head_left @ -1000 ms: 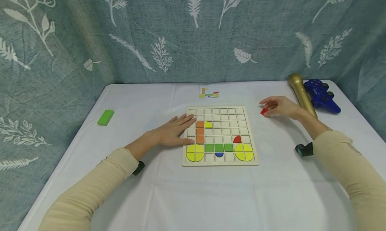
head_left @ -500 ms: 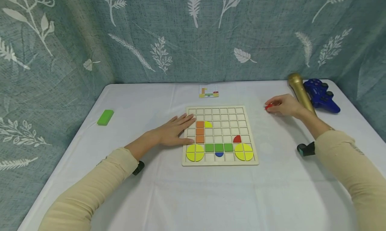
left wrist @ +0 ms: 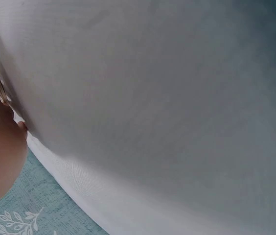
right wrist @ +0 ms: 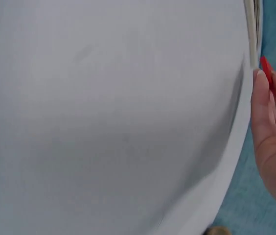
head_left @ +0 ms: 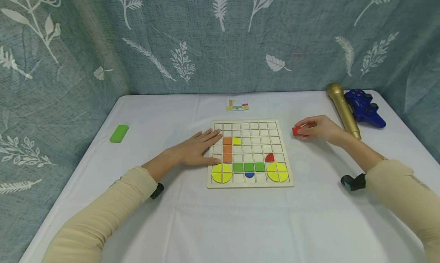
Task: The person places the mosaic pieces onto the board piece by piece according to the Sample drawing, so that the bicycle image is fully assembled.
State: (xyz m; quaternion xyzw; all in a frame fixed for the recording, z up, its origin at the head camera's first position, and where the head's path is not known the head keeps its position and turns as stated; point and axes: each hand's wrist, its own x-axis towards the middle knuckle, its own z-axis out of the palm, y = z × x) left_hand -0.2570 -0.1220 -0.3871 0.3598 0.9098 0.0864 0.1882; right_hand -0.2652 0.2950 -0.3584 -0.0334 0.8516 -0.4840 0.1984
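Observation:
In the head view my right hand (head_left: 321,130) pinches a red square tile (head_left: 296,131) between thumb and fingers, just right of the wooden grid board (head_left: 251,187). The right wrist view shows the red tile edge-on at the fingertips. My left hand (head_left: 197,150) lies spread on the board's left edge, fingers straight. Set in the board's cells are orange squares (head_left: 227,149), a yellow quarter-circle (head_left: 236,141), a red quarter-circle (head_left: 270,157), green squares (head_left: 249,167), a blue half-circle (head_left: 249,175) and two yellow circles (head_left: 277,172) made of quarters.
A small pattern card (head_left: 237,103) lies behind the board. At the back right are a gold microphone (head_left: 343,111) and a blue game controller (head_left: 365,108). A green block (head_left: 119,133) lies at the left of the white-covered table (head_left: 240,225).
The right hand first drew back a little to the right, then came left and nearer, turning the red tile so its square face shows. The left hand has stayed on the board.

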